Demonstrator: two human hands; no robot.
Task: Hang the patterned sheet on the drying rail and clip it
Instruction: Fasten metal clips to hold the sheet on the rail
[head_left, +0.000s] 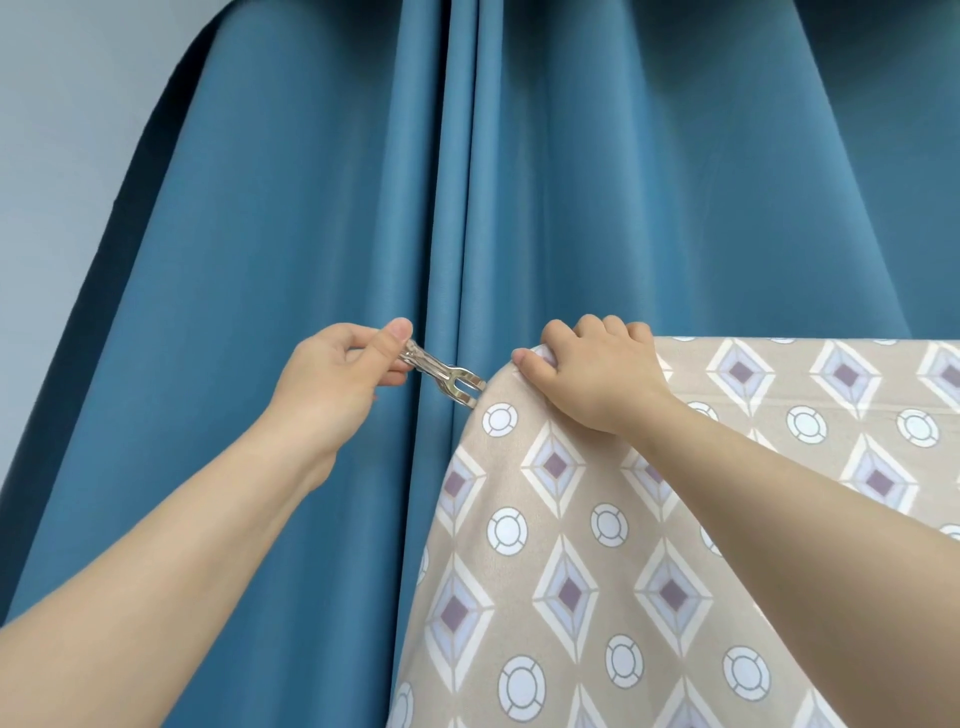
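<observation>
One beige diamond-and-circle sheet (571, 571) hung, corner gripped by the right hand (597, 374); at nine o'clock, the left hand (332, 374) pinched a metal clip (441, 376) before blue curtains (363, 182).

Beige patterned sheet (597, 545) draped over a rail hidden beneath its fold.

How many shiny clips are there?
1. The metal clip is pinched in the left hand, its open end at the corner of the patterned sheet. More could hide behind the sheet.

Blue curtain (322, 218), pale wall (62, 156) beside.
</observation>
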